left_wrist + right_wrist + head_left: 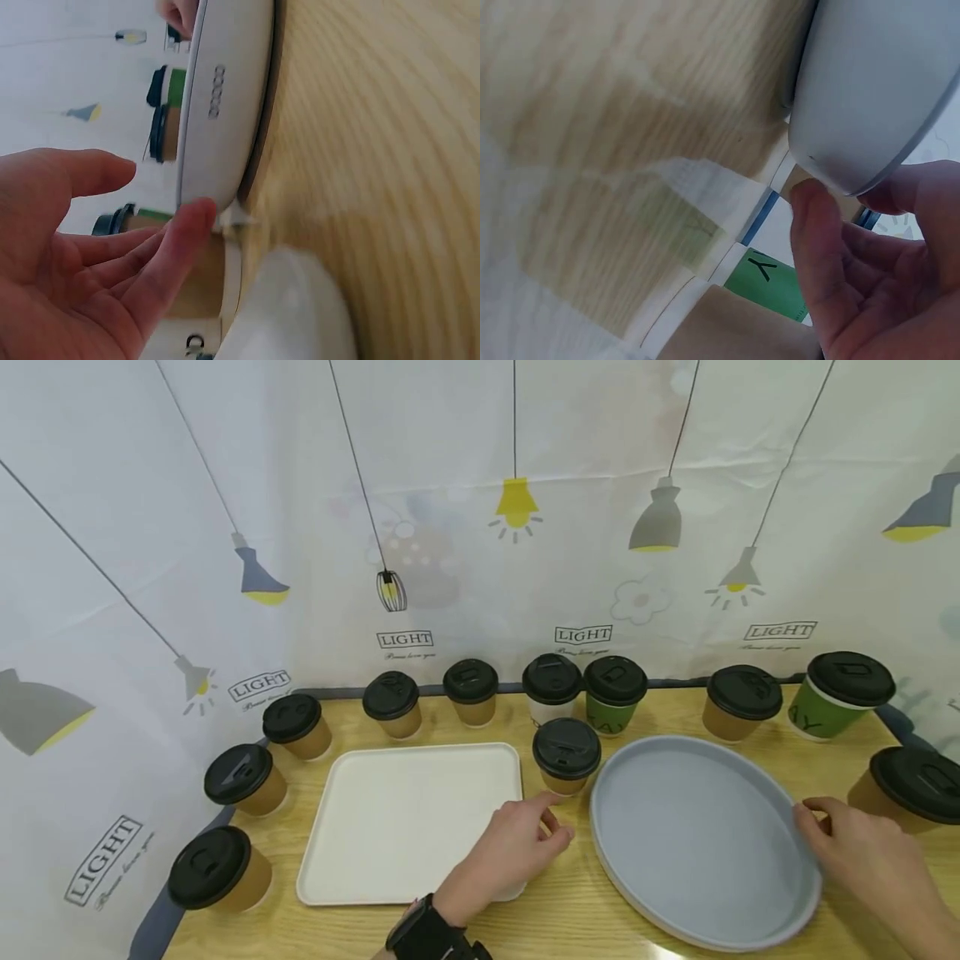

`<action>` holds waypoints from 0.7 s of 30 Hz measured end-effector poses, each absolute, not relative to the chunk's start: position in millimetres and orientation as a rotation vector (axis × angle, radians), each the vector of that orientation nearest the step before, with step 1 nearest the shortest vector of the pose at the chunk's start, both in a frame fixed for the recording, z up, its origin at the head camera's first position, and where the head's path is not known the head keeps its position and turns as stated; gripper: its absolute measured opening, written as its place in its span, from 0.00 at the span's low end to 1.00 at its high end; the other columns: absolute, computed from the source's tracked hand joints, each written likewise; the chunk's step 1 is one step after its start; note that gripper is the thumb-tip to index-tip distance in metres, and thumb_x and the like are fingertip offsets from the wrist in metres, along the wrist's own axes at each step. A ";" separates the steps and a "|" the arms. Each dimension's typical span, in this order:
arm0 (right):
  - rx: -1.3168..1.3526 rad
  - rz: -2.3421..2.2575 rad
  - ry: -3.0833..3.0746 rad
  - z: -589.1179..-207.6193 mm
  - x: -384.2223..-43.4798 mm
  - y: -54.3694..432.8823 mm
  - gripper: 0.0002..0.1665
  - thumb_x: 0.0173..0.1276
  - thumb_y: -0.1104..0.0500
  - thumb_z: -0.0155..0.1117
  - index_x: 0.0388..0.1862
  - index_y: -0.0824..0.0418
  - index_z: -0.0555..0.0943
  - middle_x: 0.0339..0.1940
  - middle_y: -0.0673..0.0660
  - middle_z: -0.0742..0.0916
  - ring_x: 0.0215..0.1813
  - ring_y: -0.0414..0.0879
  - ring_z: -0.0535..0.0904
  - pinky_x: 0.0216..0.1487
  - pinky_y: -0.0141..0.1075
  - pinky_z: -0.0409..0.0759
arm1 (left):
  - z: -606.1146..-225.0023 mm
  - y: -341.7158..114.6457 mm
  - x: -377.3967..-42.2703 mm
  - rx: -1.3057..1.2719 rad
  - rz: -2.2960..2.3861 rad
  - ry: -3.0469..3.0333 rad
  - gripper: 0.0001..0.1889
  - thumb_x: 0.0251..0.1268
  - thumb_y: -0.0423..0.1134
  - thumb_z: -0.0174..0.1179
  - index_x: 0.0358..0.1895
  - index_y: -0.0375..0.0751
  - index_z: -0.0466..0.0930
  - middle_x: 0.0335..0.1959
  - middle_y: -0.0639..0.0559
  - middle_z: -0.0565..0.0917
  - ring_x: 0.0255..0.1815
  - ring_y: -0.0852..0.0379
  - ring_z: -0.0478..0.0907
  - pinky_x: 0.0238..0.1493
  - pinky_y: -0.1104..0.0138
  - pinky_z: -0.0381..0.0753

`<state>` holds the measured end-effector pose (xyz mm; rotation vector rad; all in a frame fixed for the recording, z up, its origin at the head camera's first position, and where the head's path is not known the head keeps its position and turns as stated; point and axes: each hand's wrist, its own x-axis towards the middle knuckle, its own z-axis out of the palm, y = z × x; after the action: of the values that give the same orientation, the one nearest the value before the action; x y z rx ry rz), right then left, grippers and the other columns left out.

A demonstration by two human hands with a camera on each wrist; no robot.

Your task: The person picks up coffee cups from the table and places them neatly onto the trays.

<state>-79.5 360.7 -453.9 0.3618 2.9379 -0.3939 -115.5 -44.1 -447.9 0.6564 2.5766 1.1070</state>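
A grey round tray [697, 843] with a raised rim lies on the table. At its right edge is my right hand [870, 852], its thumb and a finger pinching the rim; in the right wrist view that hand [885, 262] meets the tray's outer wall [862, 97]. My left hand [517, 843] hovers between the round tray and a cream rectangular tray [412, 827], fingers loosely extended. Just beyond its fingertips stands a small brown cup with a black lid [567, 752]. In the left wrist view the fingers of this hand [97, 255] overlap the round tray's side [225, 97].
Several lidded brown cups line the left side, including a near one [217, 868]. Along the back stand more cups, among them a white one [551, 685] and green ones [836, 697]. A large brown cup [911, 789] is right beside my right hand. A printed curtain [450, 527] hangs behind.
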 end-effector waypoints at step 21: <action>0.061 -0.502 3.131 -460.2 -64.7 359.1 0.18 0.78 0.61 0.59 0.48 0.79 0.81 0.35 0.70 0.88 0.33 0.65 0.85 0.31 0.58 0.81 | -462.5 -7.2 -109.4 0.589 1.145 2.516 0.33 0.67 0.40 0.63 0.72 0.31 0.67 0.23 0.63 0.79 0.18 0.66 0.73 0.21 0.72 0.71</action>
<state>-64.7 359.1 -460.2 0.0608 3.1309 -0.5019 -109.4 -7.2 -462.5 0.5886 2.5156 1.1446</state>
